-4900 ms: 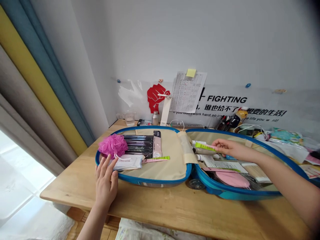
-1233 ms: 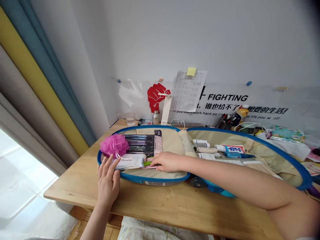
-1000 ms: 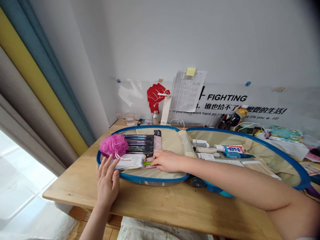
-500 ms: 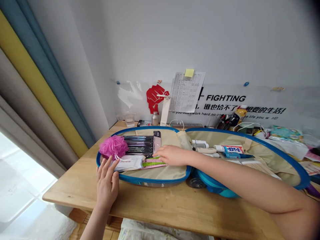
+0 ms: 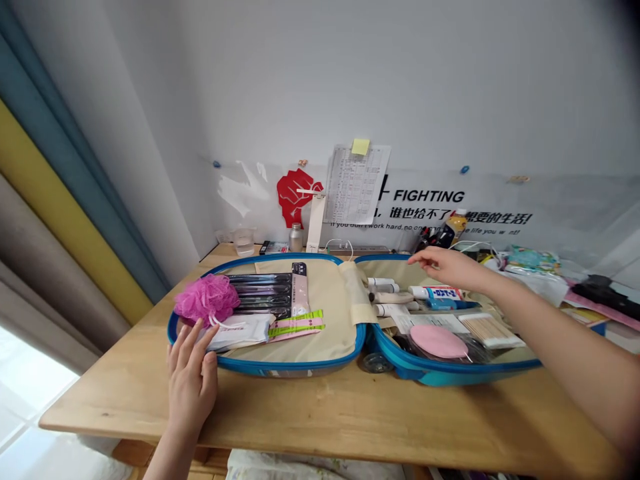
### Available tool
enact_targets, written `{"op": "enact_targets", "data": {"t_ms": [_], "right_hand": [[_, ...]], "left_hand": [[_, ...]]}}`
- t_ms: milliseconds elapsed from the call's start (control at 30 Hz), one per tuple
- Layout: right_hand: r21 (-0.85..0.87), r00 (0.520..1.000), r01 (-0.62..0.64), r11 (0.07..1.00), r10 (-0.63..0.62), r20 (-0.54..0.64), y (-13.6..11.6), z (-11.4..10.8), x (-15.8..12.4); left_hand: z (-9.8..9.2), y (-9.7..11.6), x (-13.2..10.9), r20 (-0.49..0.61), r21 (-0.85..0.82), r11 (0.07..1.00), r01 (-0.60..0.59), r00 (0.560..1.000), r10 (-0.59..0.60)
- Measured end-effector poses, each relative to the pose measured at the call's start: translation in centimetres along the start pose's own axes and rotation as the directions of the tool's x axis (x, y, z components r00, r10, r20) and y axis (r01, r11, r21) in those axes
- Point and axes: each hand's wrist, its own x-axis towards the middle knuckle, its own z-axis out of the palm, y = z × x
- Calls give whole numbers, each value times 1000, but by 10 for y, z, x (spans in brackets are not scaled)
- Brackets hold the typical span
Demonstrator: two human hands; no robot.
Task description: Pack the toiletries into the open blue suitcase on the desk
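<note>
An open blue suitcase [image 5: 295,365] with beige lining lies on the wooden table [image 5: 325,420]. My left hand [image 5: 189,380] rests flat and open on the table, fingertips against the case's front left rim, beside a white packet [image 5: 239,330] and a pink bath pouf [image 5: 206,299]. A black toothbrush pack [image 5: 265,293] and a pink and green packet [image 5: 297,325] lie in the left half. My right hand [image 5: 449,265] hovers open over the right half, above a toothpaste tube [image 5: 435,292], with nothing in it.
The right half also holds small white tubes [image 5: 383,285], a pink round pad [image 5: 438,340] and a cotton swab box [image 5: 491,329]. Bottles, pens, cables and packets crowd the table's back and right. A glass [image 5: 244,241] stands at the back left. Curtains hang at left.
My right hand has let go of the pink and green packet in the left half and moved right, over the toothpaste. The view has shifted right. My left hand has stayed put.
</note>
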Motion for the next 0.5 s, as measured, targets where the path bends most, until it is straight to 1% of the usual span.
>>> {"op": "enact_targets", "data": {"t_ms": [100, 200, 300, 400, 500], "right_hand": [[-44, 998, -65, 997, 66, 20, 33, 8, -8], [-65, 991, -112, 992, 116, 61, 51, 17, -12], [-102, 983, -126, 987, 138, 118, 58, 31, -7], [-143, 976, -75, 987, 102, 190, 59, 47, 5], [-183, 956, -33, 982, 84, 280, 58, 59, 19]], "left_hand": [[0, 0, 0, 3, 7, 1000, 4, 1000, -4], [1, 0, 0, -8, 9, 1000, -5, 1000, 6], [1, 1, 0, -14, 9, 1000, -16, 1000, 16], [1, 1, 1, -14, 11, 1000, -10, 1000, 10], [0, 2, 1, -14, 11, 1000, -2, 1000, 2]]}}
